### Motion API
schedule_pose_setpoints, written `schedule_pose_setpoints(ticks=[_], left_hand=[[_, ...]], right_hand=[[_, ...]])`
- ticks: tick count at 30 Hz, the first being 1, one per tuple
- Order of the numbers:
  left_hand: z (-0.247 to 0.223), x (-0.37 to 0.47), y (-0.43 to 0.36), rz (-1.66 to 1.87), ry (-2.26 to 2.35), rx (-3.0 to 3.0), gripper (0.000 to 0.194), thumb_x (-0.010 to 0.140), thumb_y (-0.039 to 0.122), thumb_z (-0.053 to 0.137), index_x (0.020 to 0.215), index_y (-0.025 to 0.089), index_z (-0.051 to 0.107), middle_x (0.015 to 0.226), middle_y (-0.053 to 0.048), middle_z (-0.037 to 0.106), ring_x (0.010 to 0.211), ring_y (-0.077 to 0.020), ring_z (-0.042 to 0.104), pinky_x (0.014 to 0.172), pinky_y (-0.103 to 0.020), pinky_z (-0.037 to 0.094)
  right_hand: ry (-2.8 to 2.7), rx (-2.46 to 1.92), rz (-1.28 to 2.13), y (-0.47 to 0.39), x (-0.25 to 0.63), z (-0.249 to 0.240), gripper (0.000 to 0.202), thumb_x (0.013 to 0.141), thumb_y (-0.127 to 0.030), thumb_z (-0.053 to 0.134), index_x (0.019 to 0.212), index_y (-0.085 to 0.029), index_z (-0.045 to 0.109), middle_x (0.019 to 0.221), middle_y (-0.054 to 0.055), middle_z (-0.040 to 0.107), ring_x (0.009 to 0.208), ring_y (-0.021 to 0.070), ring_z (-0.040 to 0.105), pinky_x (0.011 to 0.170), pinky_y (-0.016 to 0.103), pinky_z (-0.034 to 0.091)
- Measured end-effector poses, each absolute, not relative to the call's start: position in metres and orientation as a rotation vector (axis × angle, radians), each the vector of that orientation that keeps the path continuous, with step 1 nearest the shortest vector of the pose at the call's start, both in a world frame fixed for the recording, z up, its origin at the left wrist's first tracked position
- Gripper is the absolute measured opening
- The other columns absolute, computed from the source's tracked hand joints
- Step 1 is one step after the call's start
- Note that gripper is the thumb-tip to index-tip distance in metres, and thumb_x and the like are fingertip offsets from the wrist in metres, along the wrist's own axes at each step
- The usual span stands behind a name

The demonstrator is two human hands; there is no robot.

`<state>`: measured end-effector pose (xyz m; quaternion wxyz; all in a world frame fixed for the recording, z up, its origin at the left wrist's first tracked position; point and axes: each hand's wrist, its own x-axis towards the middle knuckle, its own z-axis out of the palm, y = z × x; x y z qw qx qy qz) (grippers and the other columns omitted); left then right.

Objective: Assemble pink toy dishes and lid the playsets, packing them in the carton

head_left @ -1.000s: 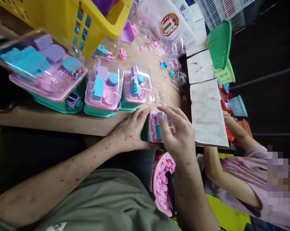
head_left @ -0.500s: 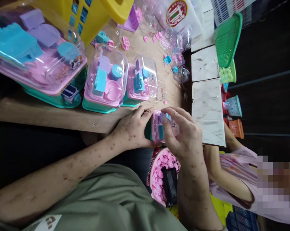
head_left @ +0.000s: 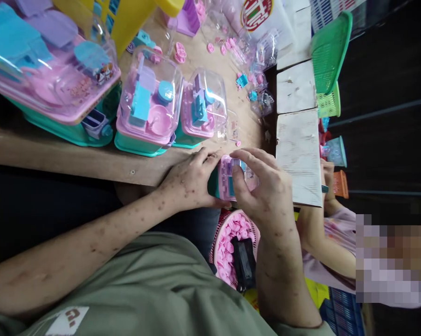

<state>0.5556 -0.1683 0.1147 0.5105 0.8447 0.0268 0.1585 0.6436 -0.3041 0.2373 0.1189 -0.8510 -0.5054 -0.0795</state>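
A small pink and green toy box (head_left: 224, 179) with blue and purple parts on its top is at the table's front edge. My left hand (head_left: 191, 179) is wrapped round its left side, thumb near the bottom. My right hand (head_left: 262, 186) is over the box's right part, its thumb and index finger closed on a small purple piece at the top. Its other fingers hide part of the box. Left of my hands stand a small domed toy box (head_left: 198, 107), a medium one (head_left: 149, 107) and a large one (head_left: 52, 74), each with a clear cover.
A yellow basket (head_left: 129, 28) stands behind the boxes. Loose pink and blue pieces and clear plastic parts lie farther back. White boards (head_left: 297, 154) edge the right side. Below is a basket of pink pieces (head_left: 231, 233) with a black object. Another person's arm (head_left: 315, 233) is at the right.
The whole view has shifted slightly, with the table items a little higher in it. The other person's arms have moved. My hands keep nearly the same hold on the small box.
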Motion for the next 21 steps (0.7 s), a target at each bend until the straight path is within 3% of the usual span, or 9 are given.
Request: schedule_pose_setpoints(ticks=[4,8,11,14,21], left_hand=[[0.114,0.556,-0.167,0.399,0.055,2.021,0.112,0.075,0.065,0.100,0.164,0.019,0.050,0.161,-0.020,0.060,0.144,-0.0422,0.068,0.119,-0.055,0.061],[0.109,0.557,-0.166,0.433,0.017,1.993,0.109,0.078,0.067,0.098,0.164,0.022,0.049,0.162,-0.019,0.059,0.148,-0.0437,0.065,0.123,-0.058,0.057],[0.105,0.559,-0.167,0.469,0.000,1.976,0.112,0.075,0.064,0.101,0.165,0.022,0.048,0.161,-0.019,0.058,0.149,-0.0429,0.063,0.126,-0.057,0.055],[0.105,0.559,-0.168,0.470,0.012,1.982,0.116,0.073,0.065,0.102,0.165,0.019,0.047,0.158,-0.020,0.059,0.147,-0.0427,0.065,0.125,-0.057,0.056],[0.108,0.558,-0.169,0.474,0.020,1.998,0.111,0.074,0.063,0.101,0.162,0.021,0.049,0.155,-0.018,0.061,0.144,-0.0425,0.067,0.122,-0.054,0.057]], right_hand=[[-1.494,-2.434,-0.085,-0.311,0.649,0.238,0.024,0.109,-0.034,0.065,0.128,-0.026,0.077,0.128,0.012,0.080,0.124,0.0314,0.076,0.114,0.054,0.062],[-1.529,-2.380,-0.055,-0.324,0.653,0.226,0.050,0.108,-0.049,0.065,0.153,-0.027,0.066,0.151,0.016,0.068,0.146,0.0366,0.064,0.124,0.063,0.054],[-1.524,-2.368,-0.222,-0.327,0.653,0.219,0.057,0.110,-0.054,0.058,0.161,-0.028,0.060,0.150,0.017,0.069,0.141,0.0375,0.067,0.120,0.064,0.057],[-1.497,-2.357,-0.343,-0.323,0.655,0.225,0.055,0.113,-0.055,0.050,0.159,-0.027,0.061,0.149,0.017,0.072,0.139,0.0397,0.067,0.119,0.068,0.056],[-1.644,-2.411,-0.019,-0.310,0.665,0.249,0.044,0.116,-0.044,0.050,0.145,-0.022,0.074,0.138,0.017,0.075,0.130,0.0335,0.073,0.115,0.056,0.060]])
